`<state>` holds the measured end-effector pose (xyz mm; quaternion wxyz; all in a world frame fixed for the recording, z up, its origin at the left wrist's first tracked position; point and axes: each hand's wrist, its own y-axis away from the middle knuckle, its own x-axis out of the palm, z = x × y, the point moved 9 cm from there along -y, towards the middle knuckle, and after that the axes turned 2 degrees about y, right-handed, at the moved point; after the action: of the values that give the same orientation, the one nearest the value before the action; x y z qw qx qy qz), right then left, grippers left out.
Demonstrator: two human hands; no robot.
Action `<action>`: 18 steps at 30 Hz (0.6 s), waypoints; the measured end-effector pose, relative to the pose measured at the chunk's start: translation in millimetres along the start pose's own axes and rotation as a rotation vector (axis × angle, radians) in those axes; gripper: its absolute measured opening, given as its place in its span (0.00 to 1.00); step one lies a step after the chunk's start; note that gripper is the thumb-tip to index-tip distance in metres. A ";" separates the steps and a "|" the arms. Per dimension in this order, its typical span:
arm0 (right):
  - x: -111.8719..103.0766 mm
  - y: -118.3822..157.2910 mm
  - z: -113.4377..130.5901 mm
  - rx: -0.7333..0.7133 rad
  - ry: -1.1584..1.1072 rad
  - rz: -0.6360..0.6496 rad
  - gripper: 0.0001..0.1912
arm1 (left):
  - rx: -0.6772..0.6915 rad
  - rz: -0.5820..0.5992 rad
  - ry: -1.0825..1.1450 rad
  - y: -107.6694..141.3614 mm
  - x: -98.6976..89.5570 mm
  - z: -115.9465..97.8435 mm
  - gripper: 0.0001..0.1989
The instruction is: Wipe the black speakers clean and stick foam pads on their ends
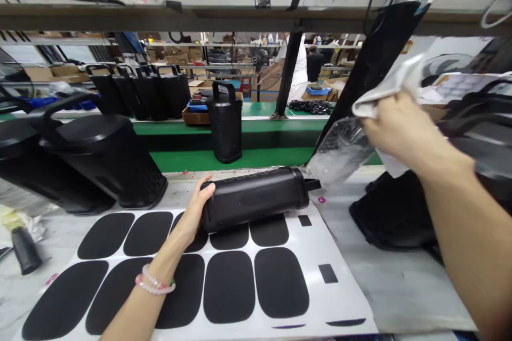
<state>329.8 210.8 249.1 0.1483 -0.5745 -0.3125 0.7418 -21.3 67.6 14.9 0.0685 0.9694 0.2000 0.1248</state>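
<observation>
A black case with a loop handle [256, 197], much like a portable speaker, lies on its side over a white sheet of black rounded stickers [230, 286]. My left hand [196, 208] grips its left end, with fingers behind it and thumb at the end face. Off to the right and raised, my right hand [394, 122] is closed on a white cloth [406, 77], apart from the case. Just left of this hand is a crumpled clear plastic bag [340, 149].
More black handled cases stand at left [100, 154] and on the green conveyor belt [180, 160], including a single upright one [225, 128]. Further dark cases [400, 213] sit at right. A slanted black post [370, 69] rises behind the bag. A brush-like tool [26, 250] lies at far left.
</observation>
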 end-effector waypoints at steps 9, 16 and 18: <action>-10.7 42.7 32.5 0.059 0.202 -0.035 0.25 | 0.031 -0.040 0.008 -2.9 -5.1 0.8 0.28; 77.8 189.8 175.9 -0.364 -0.028 -0.053 0.21 | 0.004 -0.101 0.018 -4.4 -0.6 -2.2 0.28; 97.0 209.5 179.9 -0.399 -0.068 0.000 0.23 | -0.009 -0.103 0.009 -5.3 -0.7 -2.9 0.28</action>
<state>160.1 54.9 68.6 0.0208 -0.5671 -0.4580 0.6843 -24.7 72.4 16.6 0.0784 0.9569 0.2494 0.1265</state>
